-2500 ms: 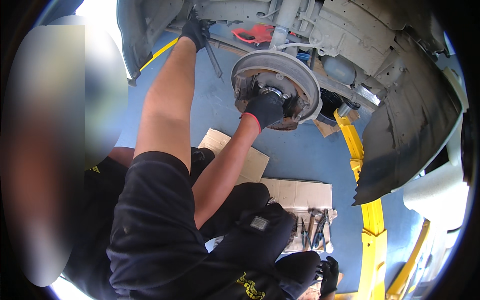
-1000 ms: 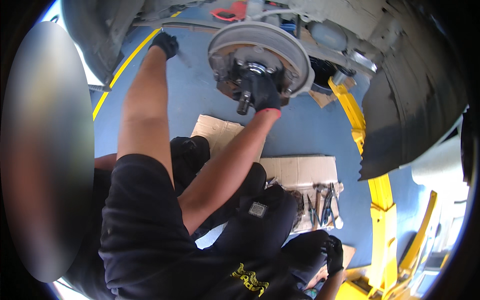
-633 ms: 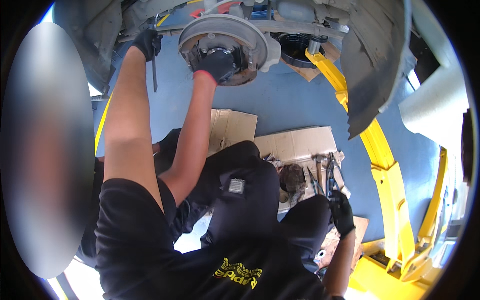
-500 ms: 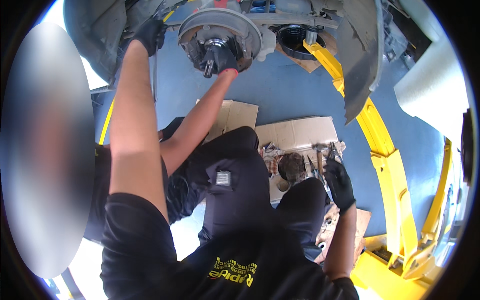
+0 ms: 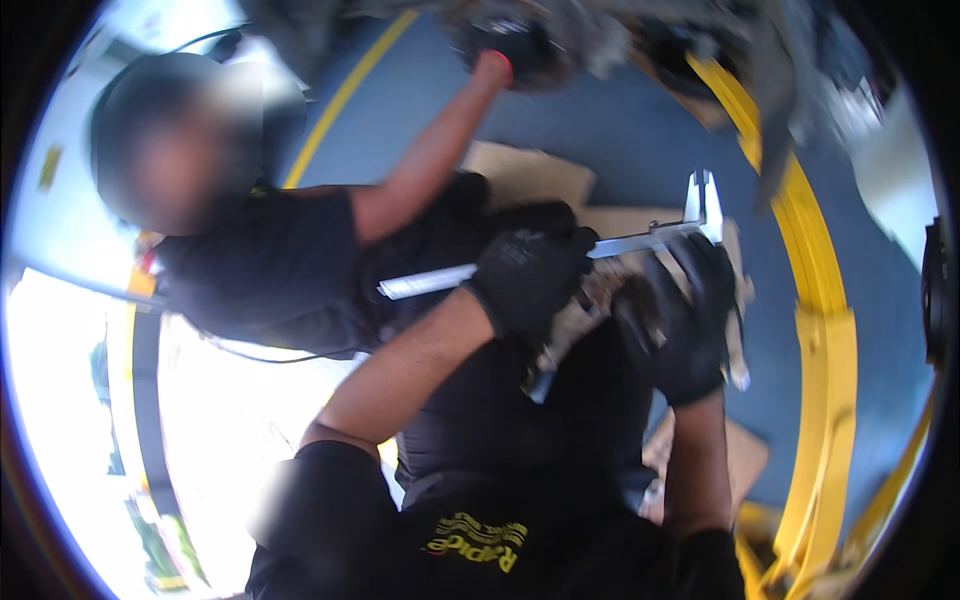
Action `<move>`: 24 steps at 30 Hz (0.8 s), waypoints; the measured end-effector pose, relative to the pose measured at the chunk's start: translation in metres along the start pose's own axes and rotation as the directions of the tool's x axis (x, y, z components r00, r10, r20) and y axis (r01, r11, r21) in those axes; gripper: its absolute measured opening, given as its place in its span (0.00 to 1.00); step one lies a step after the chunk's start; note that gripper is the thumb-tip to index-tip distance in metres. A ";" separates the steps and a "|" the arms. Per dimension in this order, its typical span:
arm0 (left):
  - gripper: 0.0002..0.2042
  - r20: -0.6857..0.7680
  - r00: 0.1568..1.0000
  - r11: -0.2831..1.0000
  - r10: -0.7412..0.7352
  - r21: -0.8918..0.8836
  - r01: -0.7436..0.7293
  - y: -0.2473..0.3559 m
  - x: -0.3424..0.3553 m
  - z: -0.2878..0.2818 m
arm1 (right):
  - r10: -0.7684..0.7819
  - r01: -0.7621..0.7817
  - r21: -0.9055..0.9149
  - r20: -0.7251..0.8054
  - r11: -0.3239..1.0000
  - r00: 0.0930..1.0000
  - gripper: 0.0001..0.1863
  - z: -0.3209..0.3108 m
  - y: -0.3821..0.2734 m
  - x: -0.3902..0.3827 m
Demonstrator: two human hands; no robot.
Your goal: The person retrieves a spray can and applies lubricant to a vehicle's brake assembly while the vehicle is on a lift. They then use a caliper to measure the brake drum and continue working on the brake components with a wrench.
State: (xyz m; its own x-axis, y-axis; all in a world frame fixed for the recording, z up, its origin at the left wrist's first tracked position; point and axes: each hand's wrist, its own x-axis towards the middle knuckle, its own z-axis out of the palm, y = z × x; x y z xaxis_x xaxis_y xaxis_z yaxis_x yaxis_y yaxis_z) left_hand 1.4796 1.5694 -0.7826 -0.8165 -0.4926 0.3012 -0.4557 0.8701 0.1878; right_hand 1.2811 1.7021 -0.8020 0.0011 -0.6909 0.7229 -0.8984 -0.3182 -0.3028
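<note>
Steel caliper (image 5: 640, 240) is up in both gloved hands now. Half a second back the right hand was down among the tools on the cardboard (image 5: 530, 170), and the left wasn't in shot at all. Left hand (image 5: 525, 275) is closed around the middle of the beam, with the scale end poking out toward the co-worker's chest. Right hand (image 5: 695, 320) is curled up under the jaw end, fingers touching it, but it's too blurry to tell if that's a real grip or just steadying. The caliper jaws point up, well clear of the blue floor (image 5: 620, 130).

The camera swung a lot too, so the hub (image 5: 590, 30) has slid to the very top edge and gone smeary. The co-worker's hand (image 5: 510, 45), in a black glove with a red cuff, is still up on it.

So the caliper is picked up and held crosswise at chest level, well apart from the hub, with nothing between its jaws. The yellow lift arm (image 5: 820, 330) runs down the right side.
</note>
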 end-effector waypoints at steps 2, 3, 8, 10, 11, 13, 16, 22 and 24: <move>0.14 0.139 0.987 0.997 0.080 0.001 -0.081 0.011 0.006 0.024 | 0.032 -0.009 -0.091 0.260 0.996 0.965 0.29 0.000 0.009 0.001; 0.14 0.116 0.975 0.982 0.188 0.004 -0.189 0.011 0.014 0.042 | 0.124 -0.076 -0.138 0.378 0.988 0.917 0.27 0.004 0.023 -0.014; 0.11 -0.093 0.865 0.868 0.493 0.127 -0.481 0.015 0.087 0.110 | 0.442 -0.373 -0.237 0.496 0.897 0.747 0.21 0.059 0.122 -0.089; 0.12 -0.110 0.924 0.927 0.365 -0.050 -0.372 0.018 0.104 0.114 | 0.522 -0.495 -0.176 0.387 0.851 0.760 0.20 0.089 0.177 -0.122; 0.13 -0.097 0.953 0.945 0.288 -0.134 -0.299 0.015 0.105 0.117 | 0.581 -0.576 -0.132 0.357 0.806 0.731 0.18 0.100 0.187 -0.117; 0.19 0.329 0.944 0.986 -0.020 -0.151 0.073 -0.031 0.127 0.164 | 0.662 -0.666 -0.100 0.292 0.739 0.691 0.16 0.117 0.203 -0.101; 0.14 0.663 0.712 -0.016 -0.233 -0.734 0.679 -0.139 0.167 0.213 | 0.717 -0.756 -0.040 0.354 0.654 0.601 0.16 0.143 0.215 -0.070; 0.08 0.377 0.783 -0.178 -0.495 -0.926 0.334 -0.203 0.220 0.218 | 0.719 -0.740 -0.109 0.364 0.664 0.592 0.16 0.189 0.268 -0.071; 0.08 0.298 0.826 -0.147 -0.479 -0.955 0.259 -0.209 0.227 0.215 | 0.672 -0.689 -0.079 0.327 0.720 0.665 0.18 0.199 0.275 -0.062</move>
State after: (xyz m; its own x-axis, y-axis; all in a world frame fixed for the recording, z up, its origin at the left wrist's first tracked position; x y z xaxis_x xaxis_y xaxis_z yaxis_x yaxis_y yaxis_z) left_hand 1.3132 1.2798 -0.9549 -0.5612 -0.8189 -0.1199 0.1943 -0.2711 0.9427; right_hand 1.1210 1.5281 -1.0538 -0.4592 -0.8853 0.0741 -0.6824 0.2981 -0.6674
